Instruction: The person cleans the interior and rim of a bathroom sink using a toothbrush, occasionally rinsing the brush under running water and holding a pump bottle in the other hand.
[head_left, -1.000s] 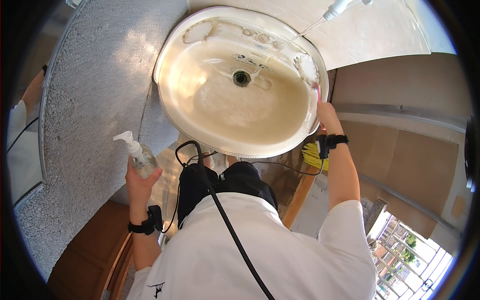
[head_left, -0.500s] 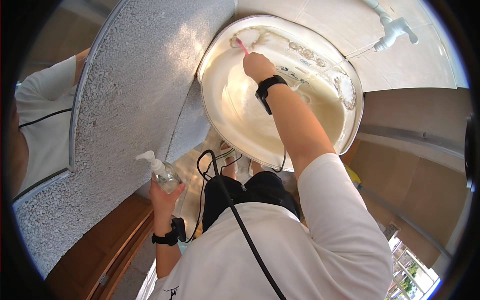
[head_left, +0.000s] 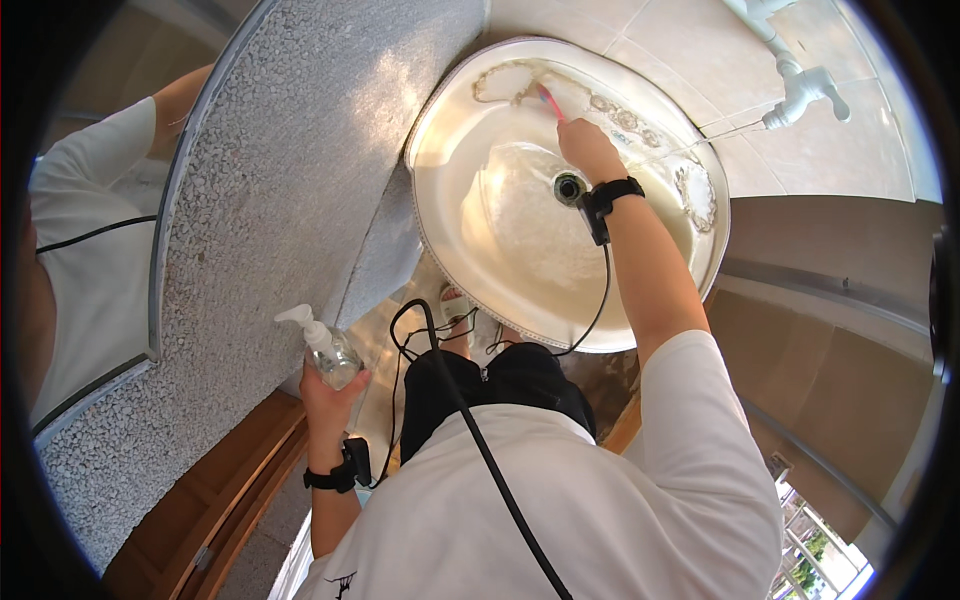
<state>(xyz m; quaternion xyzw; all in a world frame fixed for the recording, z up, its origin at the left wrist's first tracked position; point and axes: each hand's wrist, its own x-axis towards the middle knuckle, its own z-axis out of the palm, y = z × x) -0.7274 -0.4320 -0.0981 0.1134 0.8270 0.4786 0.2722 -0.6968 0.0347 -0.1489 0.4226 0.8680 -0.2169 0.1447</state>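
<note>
My right hand (head_left: 591, 152) is closed around a pink toothbrush (head_left: 548, 99). Its head rests at the stained back rim of a white washbasin (head_left: 470, 240); whether the bristles press on the surface I cannot tell. Down at the left, beside the pebbled wall, my left hand (head_left: 328, 398) grips a clear pump bottle (head_left: 338, 362) with a white pump top, held roughly upright. The bottle looks mostly see-through; its fill level cannot be made out. A dark round drain (head_left: 569, 188) shows in the basin, just left of my right wrist.
A white tap (head_left: 803, 97) on the tiled wall lets a thin stream fall into the basin. A mirror (head_left: 105, 240) stands at the left on the pebbled wall (head_left: 270, 170). Black cables (head_left: 470, 420) run across my front. Below the wall is a brown wooden cabinet (head_left: 215, 500).
My right hand has moved right along the basin's back rim with the toothbrush, and its wrist has turned. The drain has come into view. The left hand still holds the bottle.
</note>
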